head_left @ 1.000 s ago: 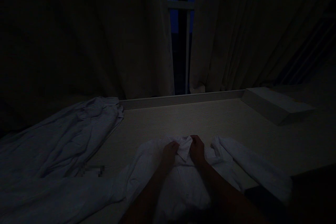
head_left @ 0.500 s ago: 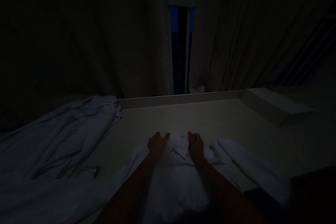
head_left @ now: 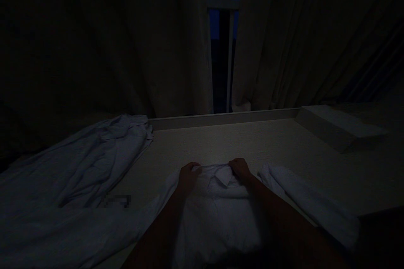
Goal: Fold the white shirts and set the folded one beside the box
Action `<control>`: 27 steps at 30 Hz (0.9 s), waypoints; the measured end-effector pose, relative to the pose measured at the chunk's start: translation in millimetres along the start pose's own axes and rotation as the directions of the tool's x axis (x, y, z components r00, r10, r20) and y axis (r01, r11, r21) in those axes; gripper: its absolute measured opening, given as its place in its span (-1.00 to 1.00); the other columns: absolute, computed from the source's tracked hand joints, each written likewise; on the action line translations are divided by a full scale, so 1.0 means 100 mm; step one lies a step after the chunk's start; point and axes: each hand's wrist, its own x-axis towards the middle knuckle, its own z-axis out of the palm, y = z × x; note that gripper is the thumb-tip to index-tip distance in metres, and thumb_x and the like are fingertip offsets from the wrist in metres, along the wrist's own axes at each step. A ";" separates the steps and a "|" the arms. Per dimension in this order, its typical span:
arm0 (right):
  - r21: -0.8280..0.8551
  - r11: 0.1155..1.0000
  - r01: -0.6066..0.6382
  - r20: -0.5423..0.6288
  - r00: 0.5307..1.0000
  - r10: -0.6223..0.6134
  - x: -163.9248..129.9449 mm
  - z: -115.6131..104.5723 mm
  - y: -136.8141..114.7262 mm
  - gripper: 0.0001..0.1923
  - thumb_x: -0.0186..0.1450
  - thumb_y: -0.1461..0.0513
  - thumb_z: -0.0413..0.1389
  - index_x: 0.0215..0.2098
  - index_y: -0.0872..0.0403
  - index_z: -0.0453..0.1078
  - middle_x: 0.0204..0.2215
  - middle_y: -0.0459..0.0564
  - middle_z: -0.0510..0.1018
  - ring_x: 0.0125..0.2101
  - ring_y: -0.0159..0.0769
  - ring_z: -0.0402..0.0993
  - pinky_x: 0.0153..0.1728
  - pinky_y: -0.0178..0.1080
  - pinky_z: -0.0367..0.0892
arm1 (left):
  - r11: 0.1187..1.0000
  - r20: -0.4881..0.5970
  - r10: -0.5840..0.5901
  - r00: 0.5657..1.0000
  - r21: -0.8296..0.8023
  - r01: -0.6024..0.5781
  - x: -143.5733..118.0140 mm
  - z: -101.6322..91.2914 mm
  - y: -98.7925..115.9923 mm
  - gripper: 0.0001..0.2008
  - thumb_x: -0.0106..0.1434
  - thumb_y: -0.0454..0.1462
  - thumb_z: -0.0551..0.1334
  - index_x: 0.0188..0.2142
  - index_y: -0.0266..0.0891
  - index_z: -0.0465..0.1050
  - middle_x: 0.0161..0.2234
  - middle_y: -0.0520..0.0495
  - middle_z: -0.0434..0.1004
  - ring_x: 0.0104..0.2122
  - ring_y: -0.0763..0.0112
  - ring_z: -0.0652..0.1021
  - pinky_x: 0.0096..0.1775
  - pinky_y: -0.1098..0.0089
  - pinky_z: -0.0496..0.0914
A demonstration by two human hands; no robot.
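A white collared shirt [head_left: 217, 214] lies in front of me on a pale surface, its sleeves spread to both sides. My left hand [head_left: 188, 176] is closed on the left end of the shirt's top edge. At the other end of that edge, beside the pointed collar flap [head_left: 224, 175], my right hand [head_left: 241, 169] is closed on the fabric. Between the two hands the edge runs nearly straight. The right sleeve [head_left: 309, 193] slants down toward the lower right. Darkness hides the finer folds and much of my fingers.
Another crumpled pale garment [head_left: 94, 155] covers the left side. A raised rim [head_left: 221, 118] runs along the surface's back edge. At the back right stands a box-like block [head_left: 337, 124]. Dark curtains [head_left: 170, 50] hang behind, parted at a window [head_left: 222, 42].
My left fingers have closed on the shirt's edge, and my right hand has shifted its hold. The top edge is now drawn straighter, with the collar flap farther right. The view has shifted slightly.
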 end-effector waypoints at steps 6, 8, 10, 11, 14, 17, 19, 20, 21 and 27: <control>-0.137 0.988 0.068 0.100 0.993 -0.055 0.00 0.02 -0.14 -0.65 0.01 0.14 0.24 -0.25 0.13 0.47 -0.38 -0.01 0.57 -0.41 -0.35 0.46 -0.49 -0.40 0.18 | 0.999 -0.033 0.016 0.999 -0.051 -0.018 0.01 0.05 -0.03 -0.70 0.08 -0.12 0.26 -0.24 -0.22 0.56 -0.23 -0.08 0.62 -0.20 0.26 0.58 -0.10 0.31 0.39; -0.273 0.958 0.093 0.127 0.990 -0.060 0.06 0.02 -0.21 -0.48 -0.09 0.13 0.34 -0.17 0.12 0.44 -0.26 0.04 0.57 -0.30 -0.27 0.47 -0.44 -0.38 0.21 | 0.998 -0.053 0.013 0.999 -0.055 -0.016 0.01 0.04 -0.03 -0.69 0.10 -0.09 0.25 -0.25 -0.22 0.55 -0.24 -0.08 0.62 -0.21 0.26 0.57 -0.11 0.30 0.39; -0.378 0.919 0.108 0.153 0.987 -0.053 0.13 -0.01 -0.29 -0.47 -0.10 0.17 0.36 -0.16 0.13 0.43 -0.23 0.08 0.57 -0.26 -0.23 0.48 -0.42 -0.37 0.23 | 0.998 -0.075 0.008 0.997 -0.062 -0.012 0.00 0.04 -0.04 -0.67 0.12 -0.06 0.23 -0.22 -0.22 0.54 -0.22 -0.08 0.61 -0.19 0.26 0.56 -0.10 0.30 0.38; -0.402 0.909 0.113 0.163 0.985 -0.051 0.17 -0.03 -0.33 -0.49 -0.10 0.21 0.36 -0.17 0.13 0.43 -0.22 0.09 0.57 -0.26 -0.23 0.49 -0.42 -0.37 0.24 | 0.998 -0.084 0.004 0.996 -0.067 -0.009 -0.01 0.03 -0.04 -0.66 0.13 -0.05 0.23 -0.21 -0.22 0.53 -0.21 -0.08 0.60 -0.18 0.26 0.56 -0.10 0.30 0.37; -0.424 0.895 0.141 0.178 0.982 -0.071 0.24 -0.12 -0.46 -0.54 -0.11 0.29 0.38 -0.22 0.12 0.48 -0.23 0.08 0.58 -0.24 -0.23 0.50 -0.36 -0.36 0.27 | 0.996 -0.100 -0.009 0.995 -0.089 0.001 0.00 0.02 -0.05 -0.64 0.15 -0.03 0.21 -0.20 -0.23 0.51 -0.23 -0.08 0.60 -0.19 0.26 0.55 -0.13 0.31 0.37; -0.437 0.876 0.201 0.195 0.973 -0.126 0.26 -0.19 -0.60 -0.50 -0.11 0.25 0.42 -0.18 0.11 0.49 -0.23 0.05 0.58 -0.19 -0.23 0.50 -0.27 -0.35 0.29 | 0.994 -0.105 -0.023 0.994 -0.112 0.011 0.00 0.01 -0.04 -0.64 0.15 -0.02 0.20 -0.23 -0.24 0.51 -0.28 -0.07 0.60 -0.23 0.27 0.55 -0.17 0.33 0.38; -0.438 0.867 0.240 0.215 0.964 -0.158 0.24 -0.20 -0.68 -0.47 -0.09 0.22 0.42 -0.14 0.12 0.49 -0.22 0.05 0.58 -0.20 -0.26 0.50 -0.25 -0.36 0.29 | 0.992 -0.106 -0.031 0.994 -0.123 0.018 -0.01 0.00 -0.02 -0.63 0.14 0.00 0.19 -0.25 -0.24 0.52 -0.31 -0.06 0.59 -0.26 0.28 0.54 -0.20 0.34 0.37; -0.437 0.863 0.254 0.226 0.959 -0.168 0.23 -0.20 -0.72 -0.47 -0.07 0.21 0.42 -0.12 0.12 0.48 -0.21 0.05 0.58 -0.21 -0.28 0.50 -0.25 -0.36 0.29 | 0.992 -0.105 -0.034 0.994 -0.126 0.020 -0.01 -0.01 -0.01 -0.62 0.14 0.01 0.19 -0.26 -0.23 0.52 -0.32 -0.05 0.59 -0.27 0.28 0.54 -0.21 0.35 0.37; -0.436 0.860 0.265 0.236 0.956 -0.175 0.22 -0.20 -0.75 -0.47 -0.04 0.21 0.40 -0.10 0.12 0.47 -0.21 0.04 0.58 -0.22 -0.30 0.50 -0.26 -0.37 0.29 | 0.991 -0.103 -0.035 0.994 -0.129 0.021 -0.01 -0.02 0.00 -0.61 0.14 0.02 0.19 -0.26 -0.23 0.52 -0.33 -0.04 0.59 -0.29 0.29 0.53 -0.23 0.35 0.37; -0.482 0.830 0.282 0.232 0.954 -0.190 0.19 -0.23 -0.75 -0.39 -0.04 0.32 0.35 -0.01 0.17 0.39 -0.18 0.10 0.57 -0.21 -0.23 0.51 -0.29 -0.34 0.29 | 0.990 -0.107 -0.055 0.993 -0.134 0.040 0.00 -0.05 0.02 -0.59 0.13 0.04 0.18 -0.27 -0.24 0.51 -0.39 -0.01 0.56 -0.37 0.32 0.50 -0.28 0.37 0.35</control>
